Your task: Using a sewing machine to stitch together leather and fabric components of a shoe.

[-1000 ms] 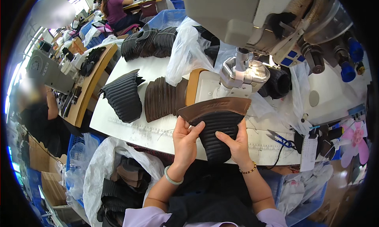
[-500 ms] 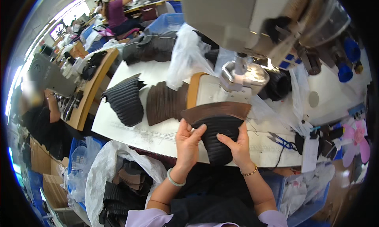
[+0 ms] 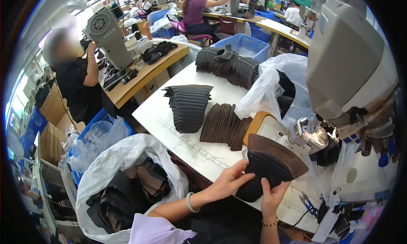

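A black ribbed, fan-shaped leather-like piece [image 3: 265,170] with a smooth brown curved band along its wide edge is held up just in front of the sewing machine's head. My left hand [image 3: 232,179] pinches its left side, thumb on top and fingers at the edge. At the lower right edge, my right hand [image 3: 273,197] grips it with the thumb on the black ribs; the other fingers are mostly hidden beneath. Left of the machine, a stack of brown pieces [image 3: 222,124] lies fanned on the white table, beside a stack of black ribbed pieces [image 3: 188,108].
The sewing machine [image 3: 345,53] rises at the right over the white table [image 3: 159,112]. Blue-handled snips [image 3: 309,206] lie to the right of my hands. A white sack [image 3: 91,189] of dark pieces stands at lower left. Another person [image 3: 74,76] sits at a bench further left.
The view has swung left, so the table and machine appear further right. Both hands still hold the ribbed piece, which is now tilted with its brown band toward the upper right.
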### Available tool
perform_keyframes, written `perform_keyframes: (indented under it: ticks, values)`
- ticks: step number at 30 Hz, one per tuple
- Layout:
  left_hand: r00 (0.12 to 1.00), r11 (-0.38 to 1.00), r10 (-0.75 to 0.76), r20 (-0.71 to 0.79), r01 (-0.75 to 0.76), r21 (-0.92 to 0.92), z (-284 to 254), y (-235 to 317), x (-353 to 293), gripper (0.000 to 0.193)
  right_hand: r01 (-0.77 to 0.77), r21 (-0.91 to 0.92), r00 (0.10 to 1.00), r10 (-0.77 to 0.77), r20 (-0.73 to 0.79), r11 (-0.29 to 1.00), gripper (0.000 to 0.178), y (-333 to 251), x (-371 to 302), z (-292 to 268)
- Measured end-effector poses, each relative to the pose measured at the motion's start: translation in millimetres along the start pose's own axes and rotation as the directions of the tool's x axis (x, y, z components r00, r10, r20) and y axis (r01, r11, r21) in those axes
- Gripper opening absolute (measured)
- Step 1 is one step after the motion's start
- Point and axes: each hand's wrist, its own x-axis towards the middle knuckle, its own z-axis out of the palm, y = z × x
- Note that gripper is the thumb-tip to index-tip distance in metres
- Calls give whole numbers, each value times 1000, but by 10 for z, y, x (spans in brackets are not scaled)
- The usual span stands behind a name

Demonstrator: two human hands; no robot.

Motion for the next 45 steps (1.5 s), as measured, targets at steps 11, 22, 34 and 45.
perform_keyframes:
  ticks: [11,22,34,45]
  values:
    - [676,912,387,-627,-180,369,-1514,839,610,34,-31,-65,981,43,191,997,61,23,29,48]
    - [401,496,725,-560,261,828,-1537,607,598,55,-67,-148,986,88,140,987,57,44,63,76]
    - [543,533,612,-575,255,807,-1419,580,533,73,-103,-141,985,120,121,985,52,-27,46,99]
    - [616,632,561,-553,113,767,-1717,507,716,57,-27,-164,977,61,203,986,45,45,37,45]
